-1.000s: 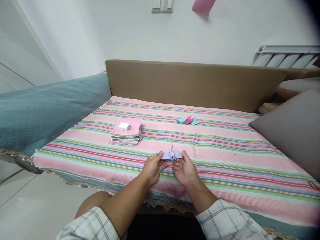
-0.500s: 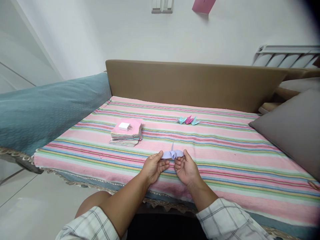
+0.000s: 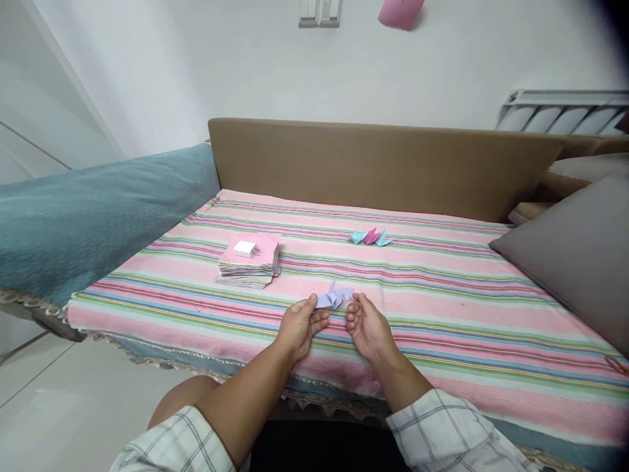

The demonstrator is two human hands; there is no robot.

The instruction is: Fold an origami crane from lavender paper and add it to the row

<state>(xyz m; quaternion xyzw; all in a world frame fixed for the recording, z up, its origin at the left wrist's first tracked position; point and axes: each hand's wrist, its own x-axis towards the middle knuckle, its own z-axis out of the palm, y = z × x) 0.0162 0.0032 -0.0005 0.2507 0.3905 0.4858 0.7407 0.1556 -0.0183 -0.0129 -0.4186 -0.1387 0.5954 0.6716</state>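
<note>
so the lilac paper crane (image 3: 335, 299) is thin folded paper, and i'd guess it weighs next to nothing: a bit springy along the creases, soft on the flat wings, easy to crumple or tear if you squeeze or tug hard. not likely slippery. best hold imo is a light pinch near a wing end, leaving the thin pointy bits alone. the left hand (image 3: 301, 326) has pretty much that, left wing pinched between thumb and fingers. the right hand (image 3: 368, 328) is half curled with its fingertips right by the other wing tip, can't tell if they're gripping it or just beside it. the crane's held up over the striped cover (image 3: 442, 288), closer to the near edge than the far one. looks-wise: plain pale purple, wings spread, one sharp point sticking up, folded body in the middle.
</note>
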